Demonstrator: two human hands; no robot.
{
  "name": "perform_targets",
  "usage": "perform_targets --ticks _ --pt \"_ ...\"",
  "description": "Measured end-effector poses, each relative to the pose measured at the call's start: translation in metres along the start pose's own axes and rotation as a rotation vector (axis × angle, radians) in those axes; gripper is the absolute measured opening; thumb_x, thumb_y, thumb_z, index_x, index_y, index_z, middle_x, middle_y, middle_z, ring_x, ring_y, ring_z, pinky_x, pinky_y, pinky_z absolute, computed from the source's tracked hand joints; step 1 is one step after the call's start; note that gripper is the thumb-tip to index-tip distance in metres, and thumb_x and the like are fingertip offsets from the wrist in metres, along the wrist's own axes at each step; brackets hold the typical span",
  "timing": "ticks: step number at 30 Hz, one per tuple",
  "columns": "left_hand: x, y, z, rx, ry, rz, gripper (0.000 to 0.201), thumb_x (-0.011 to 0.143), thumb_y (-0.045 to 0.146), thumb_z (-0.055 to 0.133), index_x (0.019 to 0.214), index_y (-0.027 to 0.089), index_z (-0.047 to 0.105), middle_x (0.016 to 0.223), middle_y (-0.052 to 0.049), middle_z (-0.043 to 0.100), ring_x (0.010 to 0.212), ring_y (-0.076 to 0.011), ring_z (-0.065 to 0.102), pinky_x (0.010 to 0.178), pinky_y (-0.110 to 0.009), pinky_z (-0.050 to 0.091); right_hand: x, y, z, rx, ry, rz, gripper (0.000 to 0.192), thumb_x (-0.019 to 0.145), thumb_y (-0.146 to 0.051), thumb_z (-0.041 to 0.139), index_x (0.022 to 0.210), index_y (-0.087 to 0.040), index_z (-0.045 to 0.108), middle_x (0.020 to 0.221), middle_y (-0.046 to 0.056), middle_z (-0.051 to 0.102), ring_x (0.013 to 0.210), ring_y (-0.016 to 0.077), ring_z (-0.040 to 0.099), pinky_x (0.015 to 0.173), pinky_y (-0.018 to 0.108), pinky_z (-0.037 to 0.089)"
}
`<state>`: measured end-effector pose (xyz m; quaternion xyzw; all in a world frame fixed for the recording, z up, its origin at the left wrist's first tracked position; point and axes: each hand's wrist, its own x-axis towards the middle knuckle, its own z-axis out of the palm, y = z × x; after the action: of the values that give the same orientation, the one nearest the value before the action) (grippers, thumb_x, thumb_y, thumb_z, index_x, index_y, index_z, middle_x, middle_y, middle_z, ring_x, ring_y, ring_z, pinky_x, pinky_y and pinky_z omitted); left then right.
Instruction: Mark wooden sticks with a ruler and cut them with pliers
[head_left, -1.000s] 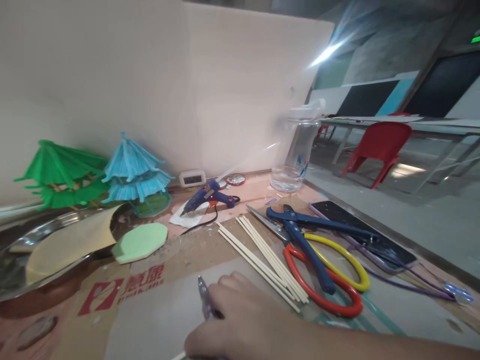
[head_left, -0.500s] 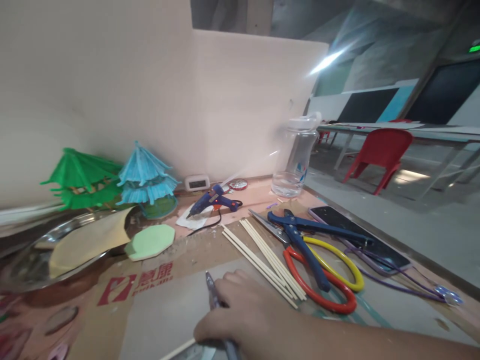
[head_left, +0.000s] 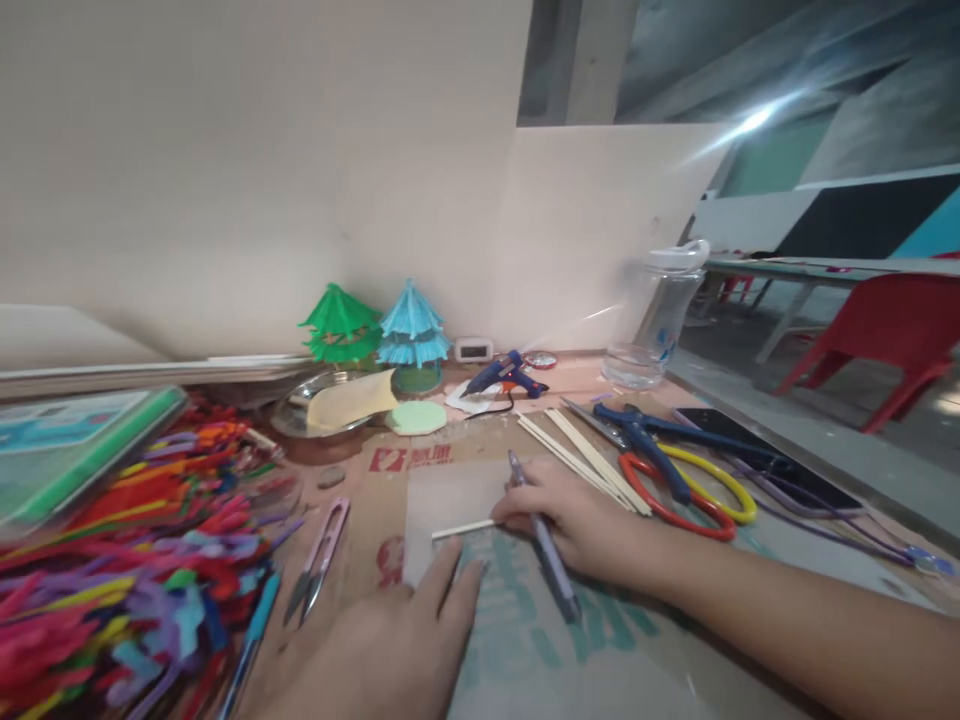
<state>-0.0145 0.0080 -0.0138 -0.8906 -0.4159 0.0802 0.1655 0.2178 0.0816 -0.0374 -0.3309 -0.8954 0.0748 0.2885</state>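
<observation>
My right hand (head_left: 585,515) is closed around a grey-purple pen (head_left: 551,570), its tip pointing up and away from me. A short pale wooden stick (head_left: 459,530) lies on the cardboard sheet (head_left: 480,490), its right end at the right fingertips. My left hand (head_left: 382,645) is somewhat blurred, with fingers stretched and apart just below the stick; whether they touch it I cannot tell. Several longer sticks (head_left: 581,455) lie beyond my right hand. Red-and-yellow-handled tools, scissors (head_left: 637,470) and blue pliers (head_left: 652,445), overlap to the right.
Colourful pipe cleaners (head_left: 135,560) heap at left near thread snips (head_left: 319,560) and a blue pen (head_left: 255,630). Behind stand green (head_left: 341,320) and blue (head_left: 412,325) small roofed models, a metal dish (head_left: 300,410), a glue gun (head_left: 502,372) and a water bottle (head_left: 649,320). A phone (head_left: 765,460) lies right.
The view has swung left and widened, bringing the pipe cleaners and snips into sight. My left hand has come into view near the short stick. My right hand still holds the pen.
</observation>
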Motion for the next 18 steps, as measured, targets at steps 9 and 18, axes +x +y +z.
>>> perform_targets --ticks 9,18 --pt "0.001 0.011 -0.004 -0.082 -0.069 -0.015 0.066 0.079 -0.002 0.044 0.141 0.023 0.045 0.133 -0.018 0.059 0.076 -0.0248 0.072 0.070 -0.047 0.060 -0.004 0.003 0.001 0.016 -0.032 -0.042 0.028 0.097 -0.033 0.047 0.101 -0.021 0.071 0.085 0.008 0.062 0.080 0.0187 0.057 0.070 0.031 0.045" --pt "0.013 0.012 -0.030 -0.078 -0.278 0.075 0.067 0.082 0.002 0.046 0.146 0.017 0.036 0.141 -0.023 0.050 0.069 -0.0205 0.073 0.052 -0.027 0.057 -0.007 0.006 0.001 0.060 -0.044 -0.044 0.022 0.095 -0.024 0.050 0.096 -0.021 0.071 0.081 0.006 0.059 0.079 0.0180 0.055 0.070 0.031 0.045"
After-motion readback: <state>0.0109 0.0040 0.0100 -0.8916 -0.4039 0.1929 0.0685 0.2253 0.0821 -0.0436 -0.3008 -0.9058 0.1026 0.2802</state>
